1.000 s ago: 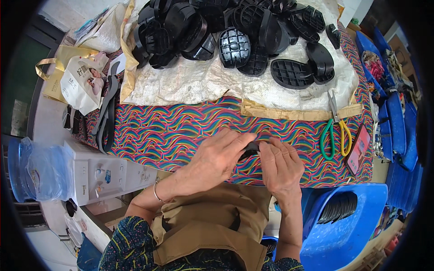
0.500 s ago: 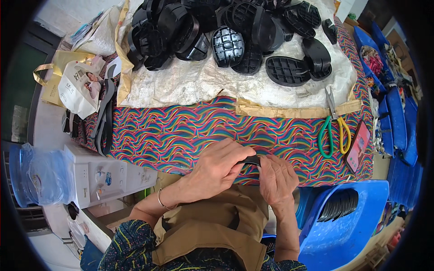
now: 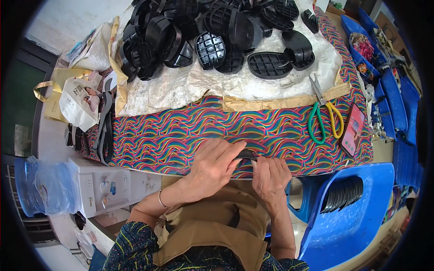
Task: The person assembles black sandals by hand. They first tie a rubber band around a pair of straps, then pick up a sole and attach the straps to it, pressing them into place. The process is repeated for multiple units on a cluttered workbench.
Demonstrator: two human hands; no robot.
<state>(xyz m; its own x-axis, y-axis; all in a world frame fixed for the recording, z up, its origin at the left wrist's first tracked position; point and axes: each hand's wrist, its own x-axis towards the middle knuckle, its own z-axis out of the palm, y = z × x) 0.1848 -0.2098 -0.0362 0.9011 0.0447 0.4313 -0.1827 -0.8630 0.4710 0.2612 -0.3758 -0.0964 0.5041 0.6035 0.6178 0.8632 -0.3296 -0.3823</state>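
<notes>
A curved black strap is held between my two hands over the table's near edge, its middle bowed upward. My left hand pinches one end of it, thumb and fingers closed. My right hand is closed round the other end, which is mostly hidden under the fingers. Beyond my hands, black shoe soles with gridded undersides lie heaped on a white woven sheet. One pair of soles rests apart at the heap's right side.
Scissors with green and yellow handles lie at the right, beside a phone. Below the table's right edge, a blue tub holds a row of black curved pieces. Long black strips and a white bag are at the left.
My view has shifted slightly, so the soles, scissors and tub sit differently in the picture. Both hands still grip the strap, which now shows a more arched bend.
</notes>
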